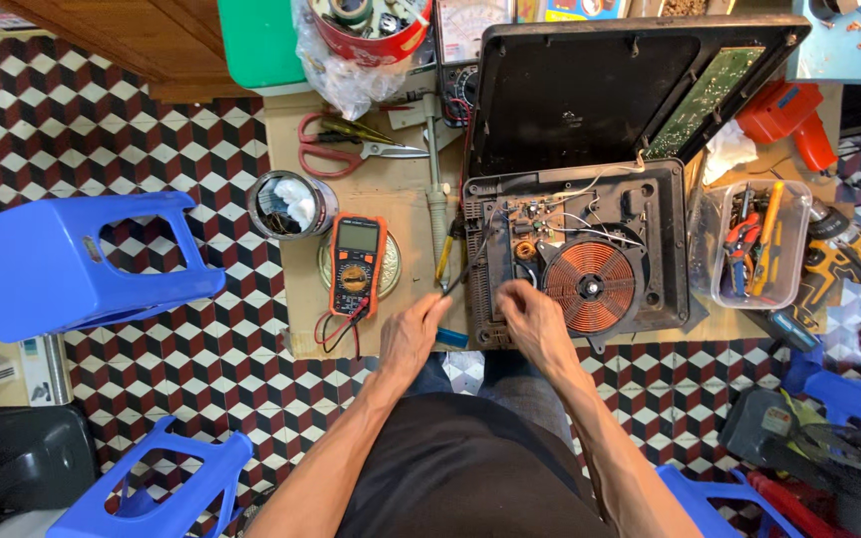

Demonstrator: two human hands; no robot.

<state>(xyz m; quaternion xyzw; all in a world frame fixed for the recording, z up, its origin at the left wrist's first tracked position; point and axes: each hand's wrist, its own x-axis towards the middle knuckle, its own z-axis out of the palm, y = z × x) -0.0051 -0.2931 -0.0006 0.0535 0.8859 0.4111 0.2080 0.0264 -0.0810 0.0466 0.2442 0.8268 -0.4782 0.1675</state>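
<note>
An opened induction cooker (665, 264) lies on a sheet of cardboard, its black lid (590, 90) tipped up at the back. Inside show a copper coil (590, 287) and a circuit board (530, 221). My right hand (533, 321) rests on the cooker's front left corner, fingers curled next to the coil; what it holds is hidden. My left hand (413, 334) sits just left of the cooker, gripping a thin dark probe (465, 264) that slants up toward the board. An orange multimeter (356, 264) lies left of that hand.
A soldering iron (437, 204), red scissors (336, 147) and a tin (289, 204) lie on the cardboard (401, 184). A clear box of tools (754, 244) and a yellow drill (844, 254) sit at the right. Blue plastic stools (72, 264) stand on the checkered floor.
</note>
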